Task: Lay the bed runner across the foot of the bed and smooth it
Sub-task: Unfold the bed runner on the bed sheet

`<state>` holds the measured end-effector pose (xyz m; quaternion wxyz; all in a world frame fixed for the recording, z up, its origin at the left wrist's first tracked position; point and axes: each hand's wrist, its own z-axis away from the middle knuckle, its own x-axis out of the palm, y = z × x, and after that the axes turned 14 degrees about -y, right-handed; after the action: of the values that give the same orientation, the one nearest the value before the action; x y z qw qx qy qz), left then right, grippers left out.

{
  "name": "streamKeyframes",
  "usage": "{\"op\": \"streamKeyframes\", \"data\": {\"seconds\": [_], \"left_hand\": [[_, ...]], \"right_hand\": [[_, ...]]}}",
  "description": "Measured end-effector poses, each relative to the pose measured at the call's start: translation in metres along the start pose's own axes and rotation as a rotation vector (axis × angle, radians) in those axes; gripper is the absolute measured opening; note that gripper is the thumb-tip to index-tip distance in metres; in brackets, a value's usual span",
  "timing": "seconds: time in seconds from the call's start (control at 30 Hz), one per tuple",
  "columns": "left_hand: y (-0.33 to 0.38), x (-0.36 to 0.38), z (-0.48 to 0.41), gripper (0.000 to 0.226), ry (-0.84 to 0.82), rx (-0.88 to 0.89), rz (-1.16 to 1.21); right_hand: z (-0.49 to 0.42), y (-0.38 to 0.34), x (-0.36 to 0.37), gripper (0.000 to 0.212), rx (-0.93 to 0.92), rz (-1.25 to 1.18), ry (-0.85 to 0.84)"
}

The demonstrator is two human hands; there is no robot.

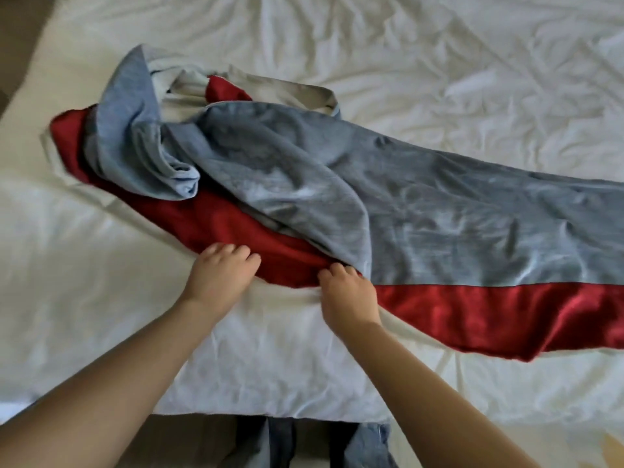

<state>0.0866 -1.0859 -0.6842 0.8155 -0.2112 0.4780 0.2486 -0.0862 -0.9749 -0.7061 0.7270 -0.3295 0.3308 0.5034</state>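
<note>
Left grip [219, 275], right grip [347, 295] pinched runner's [439, 224] red near edge; even leftward pull should flatten the bunched end.

Grey-and-red bed runner [422, 211], bunched at left, on white bed [439, 55]

A bed [439, 62] fills nearly the whole view, covered in a wrinkled white sheet [101, 298]. A strip of dull brown floor [17, 62] shows past its upper left corner. Soft light falls brightest on the sheet's left side.
</note>
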Motion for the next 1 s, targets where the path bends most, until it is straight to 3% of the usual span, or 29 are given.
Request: {"op": "streamKeyframes", "data": {"seconds": [0.17,0.23,0.6,0.7,0.8,0.87,1.0], "left_hand": [[-0.014,0.008,0.005,0.018,-0.078,0.106,-0.011],[-0.02,0.019,0.02,0.024,-0.165,0.106,0.008],[-0.042,0.051,0.072,0.027,-0.17,0.19,0.197],[-0.043,0.044,0.062,0.028,-0.162,0.149,0.225],[-0.053,0.025,0.043,0.023,-0.065,0.13,0.285],[-0.065,0.006,0.024,0.017,0.048,0.104,0.341],[-0.094,-0.038,-0.019,0.022,0.251,-0.022,0.377]], "right_hand": [[-0.004,-0.023,0.013,0.018,0.121,-0.068,-0.114],[0.005,-0.035,0.023,0.019,0.076,-0.078,-0.153],[0.018,-0.074,0.049,0.03,-0.009,-0.063,-0.335],[0.012,-0.068,0.036,0.027,-0.105,-0.042,-0.452],[0.0,-0.056,0.003,0.027,-0.335,-0.017,-0.597],[-0.015,-0.05,-0.029,0.025,-0.442,0.023,-0.494],[-0.073,-0.043,-0.102,0.013,-0.462,-0.172,0.01]]}}
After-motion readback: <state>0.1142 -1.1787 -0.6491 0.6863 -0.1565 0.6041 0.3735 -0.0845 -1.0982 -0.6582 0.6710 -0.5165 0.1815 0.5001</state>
